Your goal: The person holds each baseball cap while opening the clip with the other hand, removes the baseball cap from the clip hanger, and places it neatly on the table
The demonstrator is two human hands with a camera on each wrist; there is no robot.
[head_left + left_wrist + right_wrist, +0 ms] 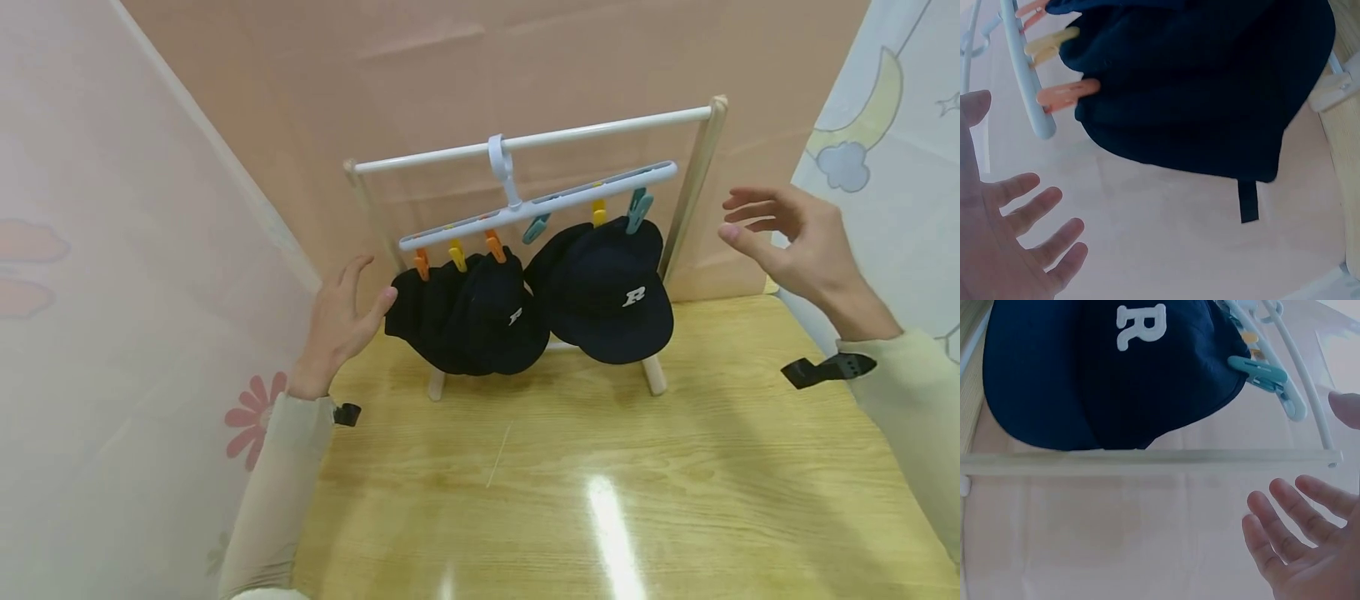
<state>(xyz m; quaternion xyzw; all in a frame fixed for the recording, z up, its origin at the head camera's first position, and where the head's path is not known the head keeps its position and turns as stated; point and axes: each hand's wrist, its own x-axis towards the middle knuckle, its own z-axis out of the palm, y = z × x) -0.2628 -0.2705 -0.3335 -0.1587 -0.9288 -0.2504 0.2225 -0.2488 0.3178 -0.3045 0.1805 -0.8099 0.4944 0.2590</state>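
Observation:
Two dark navy caps with a white letter R, the left cap and the right cap, hang by clothespins from a pale blue clip hanger. Orange clothespins and a yellow one grip the left cap; a yellow one and a teal clothespin grip the right cap. Another teal clothespin sits between the caps. My left hand is beside the left cap, fingers spread and holding nothing. My right hand is in the air right of the rack, fingers loosely bent, with nothing in it.
The hanger's hook loops over the white rail of a small rack with wooden posts. The rack stands at the back of a wood-grain table. A pinkish backdrop is behind it, and a flower-printed sheet rises on the left.

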